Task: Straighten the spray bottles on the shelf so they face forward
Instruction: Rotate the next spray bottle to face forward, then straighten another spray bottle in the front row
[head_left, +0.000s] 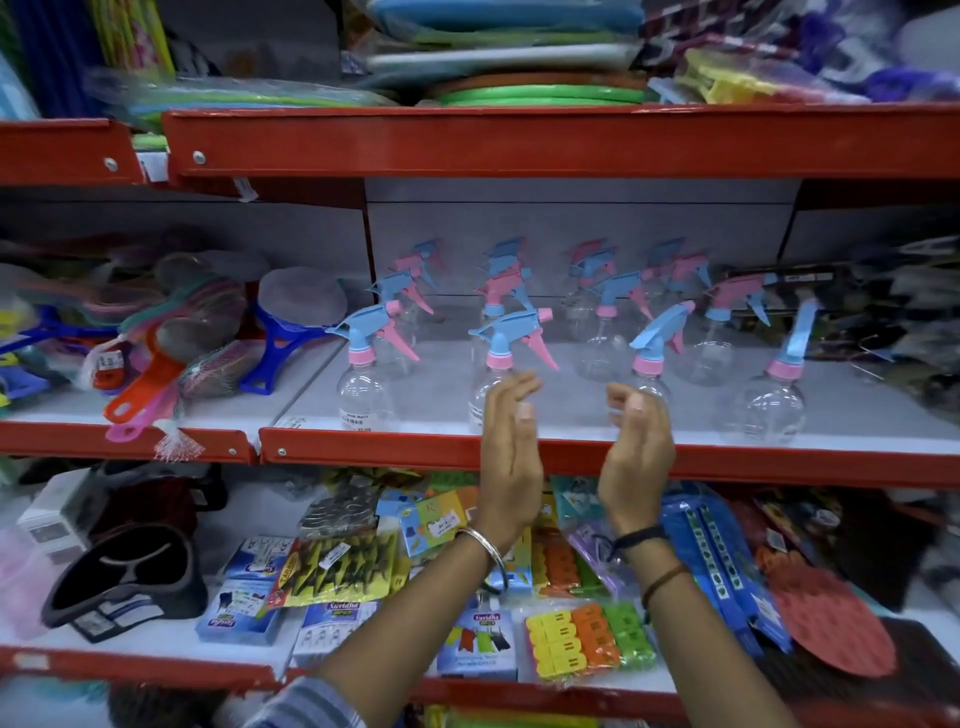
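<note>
Several clear spray bottles with blue and pink trigger heads stand in rows on the middle shelf (727, 452). In the front row, the left bottle (363, 374) and the second bottle (506, 343) have nozzles pointing left. A third bottle (655, 338) is angled, and a fourth (784, 379) stands at the right. My left hand (511, 447) is raised in front of the second bottle, fingers apart, holding nothing. My right hand (636, 452) hovers before the third bottle, fingers loosely curled and empty.
Brushes and scrubbers (171, 338) crowd the shelf section to the left. Packs of coloured clips (587, 639) and a dark tray (124, 577) lie on the shelf below. The red upper shelf edge (519, 140) overhangs the bottles. Blurred packaged goods (904, 312) sit at the right.
</note>
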